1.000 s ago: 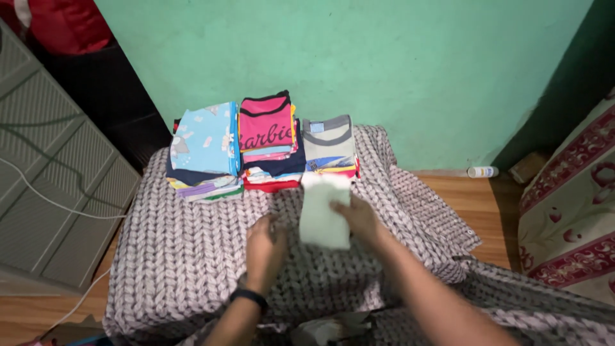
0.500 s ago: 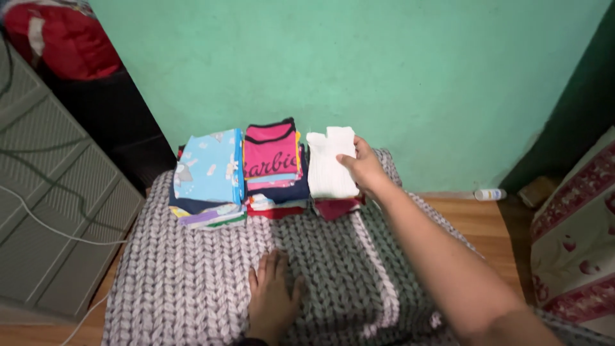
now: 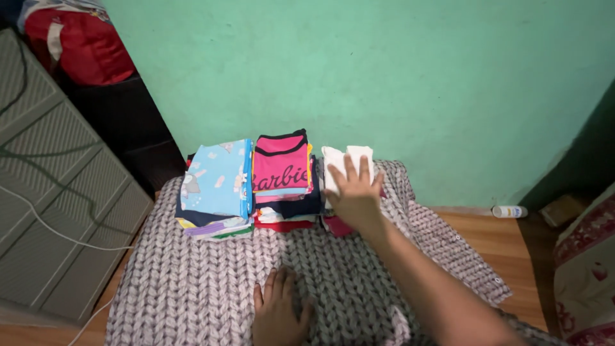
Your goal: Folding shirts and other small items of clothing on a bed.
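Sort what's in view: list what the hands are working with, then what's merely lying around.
In hand: right hand flat on white folded garment, right stack; left hand on knitted blanket; blue stack; pink stack.
Lying about: red bag, small bottle, grey cabinet.

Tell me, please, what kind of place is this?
Probably a bedroom at home: stacks of folded children's clothes sit on a knitted grey blanket, beside a green wall and a patterned mattress.

Three clothes stacks (image 3: 282,182), two hands (image 3: 354,195)
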